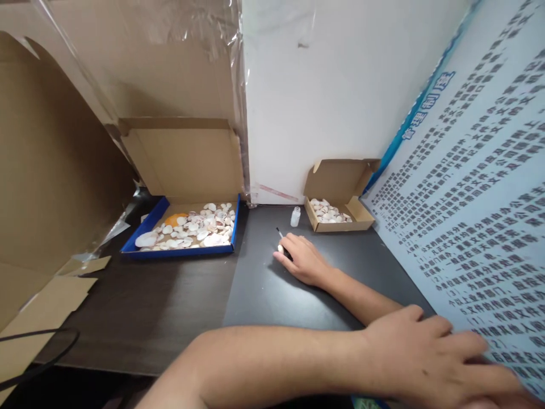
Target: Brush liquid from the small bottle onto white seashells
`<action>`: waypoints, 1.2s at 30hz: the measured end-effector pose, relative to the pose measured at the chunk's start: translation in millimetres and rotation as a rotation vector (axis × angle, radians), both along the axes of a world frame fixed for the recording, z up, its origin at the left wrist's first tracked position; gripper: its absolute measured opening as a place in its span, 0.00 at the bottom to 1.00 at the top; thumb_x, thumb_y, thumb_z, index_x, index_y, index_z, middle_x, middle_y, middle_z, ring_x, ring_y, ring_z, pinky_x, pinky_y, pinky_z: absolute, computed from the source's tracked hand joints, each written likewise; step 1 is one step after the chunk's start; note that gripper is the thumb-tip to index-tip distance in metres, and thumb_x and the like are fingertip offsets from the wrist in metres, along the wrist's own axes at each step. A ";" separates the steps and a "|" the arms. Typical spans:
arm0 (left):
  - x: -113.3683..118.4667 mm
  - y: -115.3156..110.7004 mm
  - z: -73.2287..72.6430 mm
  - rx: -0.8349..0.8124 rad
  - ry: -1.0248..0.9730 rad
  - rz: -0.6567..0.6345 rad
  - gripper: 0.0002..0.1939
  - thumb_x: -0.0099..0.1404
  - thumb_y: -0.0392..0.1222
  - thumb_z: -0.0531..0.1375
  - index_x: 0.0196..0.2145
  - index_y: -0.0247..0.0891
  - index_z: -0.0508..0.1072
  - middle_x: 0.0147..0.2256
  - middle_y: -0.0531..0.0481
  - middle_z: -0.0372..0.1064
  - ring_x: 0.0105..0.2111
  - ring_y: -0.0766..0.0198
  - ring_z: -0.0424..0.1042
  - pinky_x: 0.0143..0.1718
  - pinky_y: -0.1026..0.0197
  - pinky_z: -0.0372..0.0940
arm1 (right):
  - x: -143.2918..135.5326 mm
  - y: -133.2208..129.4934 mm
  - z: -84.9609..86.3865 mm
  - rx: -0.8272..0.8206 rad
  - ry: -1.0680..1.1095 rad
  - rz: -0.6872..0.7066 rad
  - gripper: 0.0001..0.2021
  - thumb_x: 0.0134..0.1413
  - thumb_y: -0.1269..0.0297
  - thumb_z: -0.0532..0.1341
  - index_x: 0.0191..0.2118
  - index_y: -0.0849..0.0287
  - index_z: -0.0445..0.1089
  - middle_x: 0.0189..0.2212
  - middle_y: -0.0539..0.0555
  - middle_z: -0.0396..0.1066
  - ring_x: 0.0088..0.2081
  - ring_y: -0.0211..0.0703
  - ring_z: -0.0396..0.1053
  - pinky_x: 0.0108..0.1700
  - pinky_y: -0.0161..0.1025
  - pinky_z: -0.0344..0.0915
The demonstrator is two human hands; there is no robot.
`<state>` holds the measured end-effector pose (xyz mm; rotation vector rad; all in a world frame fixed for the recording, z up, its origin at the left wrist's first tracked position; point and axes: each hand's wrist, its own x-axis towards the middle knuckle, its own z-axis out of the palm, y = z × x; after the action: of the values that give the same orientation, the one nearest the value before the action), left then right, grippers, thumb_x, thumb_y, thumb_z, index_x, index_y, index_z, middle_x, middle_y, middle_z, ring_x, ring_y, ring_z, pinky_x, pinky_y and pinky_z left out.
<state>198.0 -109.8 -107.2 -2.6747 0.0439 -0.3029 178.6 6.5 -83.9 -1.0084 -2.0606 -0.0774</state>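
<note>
My right hand point(304, 260) rests on the dark mat, its fingers closed around a small applicator brush point(279, 233) with a pale stem and a dark tip pointing up and left. A small whitish piece point(280, 249) shows by the fingertips; I cannot make out whether it is a shell or part of the brush. Just beyond stands a small clear bottle point(295, 217), upright and uncapped. My left arm crosses in front of me to the right. My left hand point(443, 355) is over my right forearm, fingers apart, with the fingertips partly out of sight; nothing shows in it.
A blue-edged cardboard box point(179, 251) holding many white shells point(193, 227) lies open at the left. Another open cardboard box point(344, 226) with shells stands at the back right. A printed poster point(477, 187) borders the right side. A black cable point(55, 363) loops at the lower left.
</note>
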 end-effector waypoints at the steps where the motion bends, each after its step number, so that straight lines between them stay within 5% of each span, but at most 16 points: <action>1: -1.9 6.8 -4.6 -0.057 -0.039 -0.002 0.21 0.71 0.53 0.46 0.48 0.45 0.74 0.43 0.48 0.66 0.31 0.66 0.65 0.29 0.61 0.57 | -0.5 -0.2 0.4 -0.003 0.003 0.000 0.14 0.67 0.55 0.50 0.36 0.58 0.64 0.34 0.53 0.66 0.34 0.42 0.62 0.40 0.39 0.56; 6: -18.9 31.6 -10.8 -0.075 -0.059 -0.065 0.28 0.70 0.60 0.42 0.47 0.38 0.72 0.38 0.48 0.64 0.29 0.63 0.62 0.26 0.59 0.53 | 0.0 -6.3 5.9 -0.026 0.067 0.027 0.13 0.67 0.56 0.51 0.35 0.58 0.63 0.33 0.52 0.65 0.34 0.41 0.61 0.39 0.38 0.55; 9: -43.6 37.9 9.5 0.058 -0.015 -0.057 0.26 0.72 0.55 0.43 0.52 0.33 0.68 0.43 0.43 0.65 0.36 0.58 0.65 0.34 0.55 0.59 | 2.6 -11.4 9.0 -0.033 0.145 0.070 0.14 0.67 0.56 0.50 0.34 0.58 0.62 0.32 0.51 0.64 0.32 0.39 0.60 0.38 0.36 0.55; 13: -97.8 39.3 49.1 0.094 -0.002 0.044 0.16 0.69 0.35 0.49 0.53 0.33 0.65 0.47 0.42 0.67 0.48 0.54 0.64 0.50 0.53 0.57 | 4.5 -10.4 7.1 -0.002 0.184 0.075 0.14 0.67 0.55 0.50 0.33 0.59 0.62 0.30 0.51 0.64 0.31 0.38 0.57 0.36 0.36 0.53; 16: -141.8 43.0 76.3 -0.170 -0.124 0.158 0.10 0.66 0.36 0.51 0.42 0.35 0.68 0.37 0.44 0.69 0.39 0.57 0.65 0.46 0.54 0.59 | 3.3 -5.3 3.2 0.014 0.163 0.046 0.15 0.66 0.54 0.52 0.32 0.59 0.62 0.29 0.50 0.64 0.30 0.39 0.57 0.35 0.36 0.51; 19: -173.6 57.2 95.4 -0.585 -0.429 0.537 0.07 0.66 0.35 0.48 0.33 0.38 0.64 0.29 0.50 0.64 0.30 0.64 0.62 0.35 0.60 0.59 | -0.1 -1.9 1.8 0.054 0.110 0.036 0.14 0.66 0.56 0.52 0.32 0.59 0.62 0.30 0.51 0.65 0.31 0.39 0.57 0.35 0.36 0.49; 22: -187.8 78.9 101.8 -1.039 -0.687 0.804 0.05 0.65 0.40 0.50 0.31 0.39 0.60 0.24 0.56 0.57 0.23 0.68 0.57 0.25 0.65 0.56 | -5.5 0.0 2.9 0.082 0.062 0.029 0.13 0.65 0.56 0.54 0.32 0.59 0.62 0.30 0.51 0.66 0.32 0.40 0.58 0.36 0.37 0.49; 26: -190.6 100.0 100.8 -1.552 -0.696 0.890 0.05 0.61 0.43 0.53 0.33 0.40 0.60 0.16 0.62 0.48 0.16 0.71 0.47 0.17 0.68 0.47 | -10.8 4.7 4.7 0.079 0.033 0.029 0.14 0.65 0.56 0.54 0.32 0.59 0.63 0.30 0.51 0.66 0.32 0.39 0.58 0.36 0.36 0.48; 31: -191.5 103.6 112.0 -1.802 -0.640 0.905 0.11 0.59 0.46 0.59 0.34 0.40 0.60 0.18 0.63 0.46 0.17 0.74 0.42 0.13 0.72 0.43 | -10.6 8.5 5.7 0.084 0.007 0.031 0.13 0.65 0.56 0.53 0.32 0.59 0.63 0.29 0.51 0.65 0.31 0.40 0.57 0.36 0.37 0.48; 36: -193.7 101.5 115.9 -1.812 -0.564 0.884 0.16 0.60 0.52 0.62 0.33 0.38 0.63 0.17 0.64 0.43 0.16 0.75 0.39 0.12 0.73 0.46 | -11.6 6.2 5.3 0.126 -0.004 0.032 0.13 0.65 0.57 0.52 0.31 0.59 0.63 0.29 0.51 0.65 0.31 0.40 0.57 0.36 0.38 0.48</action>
<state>4.3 -8.3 8.7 -3.3508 -2.5471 -1.1205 167.0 12.7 -78.7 -0.8981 -2.0476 -0.1899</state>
